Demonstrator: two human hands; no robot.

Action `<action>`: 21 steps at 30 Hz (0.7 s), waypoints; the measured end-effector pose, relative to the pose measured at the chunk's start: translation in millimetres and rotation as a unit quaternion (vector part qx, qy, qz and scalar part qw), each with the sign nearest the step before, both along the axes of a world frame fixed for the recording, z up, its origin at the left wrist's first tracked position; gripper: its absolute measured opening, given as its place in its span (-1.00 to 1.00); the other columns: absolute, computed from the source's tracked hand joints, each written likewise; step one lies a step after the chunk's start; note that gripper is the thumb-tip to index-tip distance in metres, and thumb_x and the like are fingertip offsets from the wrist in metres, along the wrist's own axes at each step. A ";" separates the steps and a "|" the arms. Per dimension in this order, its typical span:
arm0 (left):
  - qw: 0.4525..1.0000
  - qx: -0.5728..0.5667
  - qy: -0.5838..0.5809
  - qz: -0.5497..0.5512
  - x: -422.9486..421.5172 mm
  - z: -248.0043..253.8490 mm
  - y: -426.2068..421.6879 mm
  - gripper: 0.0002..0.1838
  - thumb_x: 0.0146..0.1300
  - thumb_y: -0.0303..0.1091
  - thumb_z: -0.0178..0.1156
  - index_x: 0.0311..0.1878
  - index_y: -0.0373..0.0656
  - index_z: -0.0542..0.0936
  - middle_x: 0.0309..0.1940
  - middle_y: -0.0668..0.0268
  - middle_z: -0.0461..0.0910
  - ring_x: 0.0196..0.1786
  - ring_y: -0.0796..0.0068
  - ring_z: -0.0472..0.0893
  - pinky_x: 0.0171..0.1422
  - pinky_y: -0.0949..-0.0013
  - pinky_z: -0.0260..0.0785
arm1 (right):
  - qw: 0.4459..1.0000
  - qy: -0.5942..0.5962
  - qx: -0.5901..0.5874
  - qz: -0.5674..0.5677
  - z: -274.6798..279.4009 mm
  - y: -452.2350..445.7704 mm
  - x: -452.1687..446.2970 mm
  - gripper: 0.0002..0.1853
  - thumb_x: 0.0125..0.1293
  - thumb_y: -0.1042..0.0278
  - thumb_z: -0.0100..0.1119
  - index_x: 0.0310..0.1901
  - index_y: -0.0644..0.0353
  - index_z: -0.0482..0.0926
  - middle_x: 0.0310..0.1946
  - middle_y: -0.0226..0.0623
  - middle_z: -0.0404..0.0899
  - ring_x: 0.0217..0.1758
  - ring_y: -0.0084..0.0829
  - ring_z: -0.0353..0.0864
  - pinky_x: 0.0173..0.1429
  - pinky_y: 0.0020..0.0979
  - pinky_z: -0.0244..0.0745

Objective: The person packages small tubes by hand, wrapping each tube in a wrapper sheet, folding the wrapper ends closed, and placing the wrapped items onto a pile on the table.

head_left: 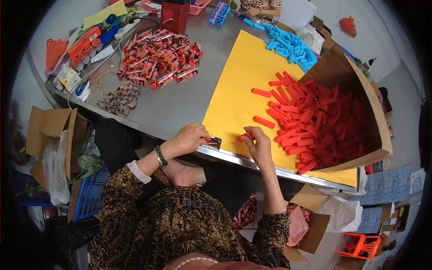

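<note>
My left hand is at the table's front edge, its fingers closed on a small dark-and-clear wrapper. To its right, my right hand pinches a red block between thumb and finger, over the yellow sheet. Loose red blocks lie on the sheet and spill from a tipped cardboard box on the right. A heap of red wrapped packs lies on the metal table at the back left.
Light blue blocks are piled at the back right, near another person's hand. A red container, a crumpled cloth and a toy train are on the table's left side. Open boxes stand below.
</note>
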State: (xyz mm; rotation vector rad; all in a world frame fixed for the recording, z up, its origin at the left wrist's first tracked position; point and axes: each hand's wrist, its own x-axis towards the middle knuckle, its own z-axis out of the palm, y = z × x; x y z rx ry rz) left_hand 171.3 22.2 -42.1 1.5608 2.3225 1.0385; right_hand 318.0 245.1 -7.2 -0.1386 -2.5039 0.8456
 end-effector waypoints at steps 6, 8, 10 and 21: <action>0.992 -0.064 0.109 0.012 1.6 7.2 -9.9 -0.85 0.11 -0.30 0.26 -0.29 -0.11 0.69 -0.36 0.22 0.59 -0.13 0.10 0.56 0.00 0.11 0.41 | 0.998 -0.010 -0.045 -0.030 -6.3 3.7 6.1 -0.67 0.20 0.54 0.26 0.02 0.24 0.51 -0.18 -0.03 0.64 -0.12 -0.07 0.67 -0.10 -0.27 0.56; 0.994 -0.053 0.095 0.018 0.9 13.6 -11.4 -0.89 0.10 -0.34 0.29 -0.32 -0.11 0.69 -0.35 0.22 0.60 -0.16 0.10 0.57 -0.07 0.15 0.41 | 0.999 -0.002 -0.036 -0.029 -6.1 2.9 5.3 -0.69 0.20 0.49 0.30 -0.02 0.25 0.52 -0.24 -0.03 0.64 -0.17 -0.08 0.67 -0.13 -0.27 0.55; 0.999 -0.023 0.006 0.031 -1.2 19.7 -7.2 -0.87 0.09 -0.30 0.31 -0.33 -0.11 0.70 -0.35 0.21 0.62 -0.20 0.08 0.58 -0.13 0.14 0.42 | 0.999 -0.008 -0.037 -0.032 -6.4 3.1 3.0 -0.69 0.18 0.45 0.33 -0.04 0.25 0.53 -0.27 -0.03 0.63 -0.21 -0.09 0.67 -0.15 -0.28 0.54; 0.903 0.100 -0.411 0.077 6.7 14.6 6.9 -0.77 0.15 -0.29 0.38 -0.35 -0.30 0.66 -0.57 0.47 0.54 -0.49 0.76 0.42 -0.42 0.58 0.26 | 0.931 0.033 -0.364 -0.004 -4.4 -22.4 2.6 -0.67 0.22 0.47 0.35 -0.02 0.32 0.49 -0.25 -0.28 0.64 -0.20 -0.55 0.59 -0.05 -0.49 0.51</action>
